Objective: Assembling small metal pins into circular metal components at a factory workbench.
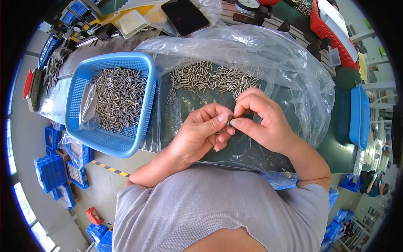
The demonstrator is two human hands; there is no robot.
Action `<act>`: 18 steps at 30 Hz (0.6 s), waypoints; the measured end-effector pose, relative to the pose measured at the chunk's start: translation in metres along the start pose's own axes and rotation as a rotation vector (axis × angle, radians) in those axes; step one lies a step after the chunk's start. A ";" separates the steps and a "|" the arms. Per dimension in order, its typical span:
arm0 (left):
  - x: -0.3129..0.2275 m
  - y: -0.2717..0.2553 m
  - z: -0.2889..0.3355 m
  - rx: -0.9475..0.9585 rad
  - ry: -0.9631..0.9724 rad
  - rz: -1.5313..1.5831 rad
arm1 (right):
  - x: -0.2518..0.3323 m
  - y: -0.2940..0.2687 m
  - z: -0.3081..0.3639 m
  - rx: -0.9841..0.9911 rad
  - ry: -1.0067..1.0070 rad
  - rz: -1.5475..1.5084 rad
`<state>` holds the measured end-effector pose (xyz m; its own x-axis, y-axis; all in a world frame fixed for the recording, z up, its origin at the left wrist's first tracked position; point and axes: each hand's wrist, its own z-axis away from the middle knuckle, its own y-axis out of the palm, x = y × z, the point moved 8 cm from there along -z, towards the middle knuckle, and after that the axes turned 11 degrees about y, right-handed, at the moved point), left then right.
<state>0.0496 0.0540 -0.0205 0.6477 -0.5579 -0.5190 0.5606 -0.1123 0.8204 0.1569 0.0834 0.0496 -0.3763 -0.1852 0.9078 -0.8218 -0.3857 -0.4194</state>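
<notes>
My left hand (pixel 203 130) and my right hand (pixel 264 122) meet over the table's near side, fingertips almost touching. Between them is a small dark metal piece (pixel 229 122), pinched by thumbs and forefingers; most of it is covered. The other left fingers curl inward, and whether they hold more pieces I cannot tell. Just beyond my hands, a spread of small silvery metal pins (pixel 191 76) lies on clear plastic sheeting (pixel 294 88). To the left stands a blue plastic basket (pixel 145 67) with many similar pins (pixel 119 98) and a clear plastic bag (pixel 88 107) inside.
A black phone (pixel 184 17) rests at the back beside a paper pad (pixel 131 24). A dial gauge (pixel 247 5) stands farther right. The red basket (pixel 336 40) holds papers, and an empty-looking blue tray (pixel 359 117) sits at the right edge. Blue crates (pixel 52 172) are stacked on the floor, left.
</notes>
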 end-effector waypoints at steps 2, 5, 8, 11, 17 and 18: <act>0.003 0.000 0.000 0.036 -0.019 -0.033 | 0.003 -0.004 -0.002 -0.101 0.000 -0.004; 0.003 -0.001 0.001 0.037 -0.033 0.056 | 0.008 -0.001 -0.001 -0.108 -0.141 0.078; 0.003 0.001 0.001 0.066 -0.037 0.074 | 0.012 -0.003 0.000 -0.112 -0.191 0.101; 0.002 -0.001 0.000 -0.018 0.026 0.005 | 0.007 -0.010 0.002 -0.191 -0.158 0.054; -0.007 -0.004 -0.003 0.015 0.136 0.061 | 0.009 -0.020 0.000 -0.192 -0.188 0.182; -0.007 -0.005 -0.005 0.042 0.148 0.094 | 0.002 -0.025 -0.001 -0.239 -0.112 0.199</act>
<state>0.0446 0.0622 -0.0220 0.7668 -0.4403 -0.4670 0.4742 -0.1018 0.8745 0.1763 0.0941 0.0620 -0.5010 -0.3389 0.7964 -0.8190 -0.1118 -0.5628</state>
